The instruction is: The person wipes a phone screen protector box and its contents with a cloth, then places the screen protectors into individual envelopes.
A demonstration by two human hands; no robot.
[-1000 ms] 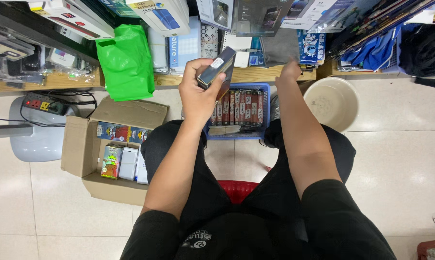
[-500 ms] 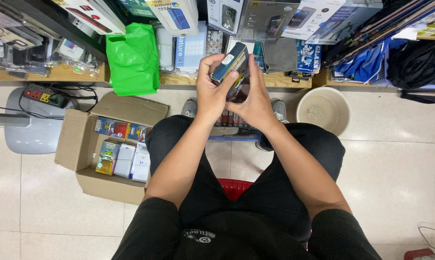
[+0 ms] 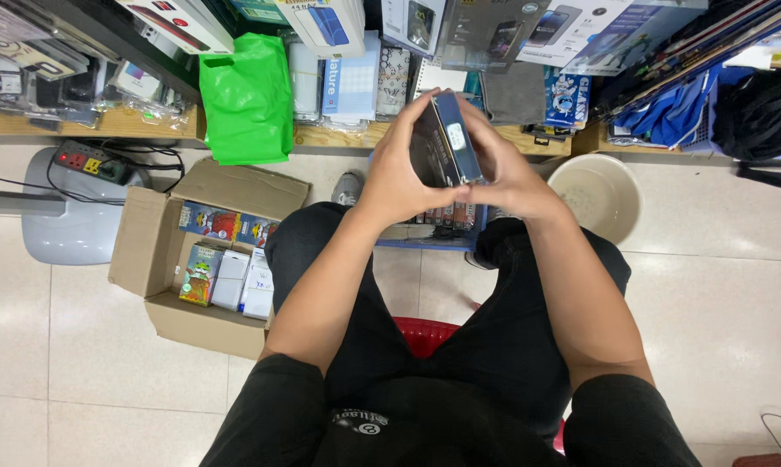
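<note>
Flat boxed packages, white, grey and blue, lean along the wooden shelf [image 3: 339, 138], beside a bright green plastic bag [image 3: 248, 99]. An open cardboard box [image 3: 161, 259] of small colourful cartons sits on the tiled floor. Above the lap, the left hand [image 3: 399, 173] and right hand [image 3: 507, 177] close on a slim dark package [image 3: 447, 143], its long axis running away from the person, narrow edge up.

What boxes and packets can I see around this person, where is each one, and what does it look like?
Slim dark box: held between left hand and right hand, glossy, blue edge.
Cardboard box: on floor at left, brown, open flaps.
Small cartons: inside it, colourful and white.
Green plastic bag: hanging from shelf, bright.
Phone-case packages: top shelf, flat, grey and white.
Blue crate: beneath hands, packets in a row.
</note>
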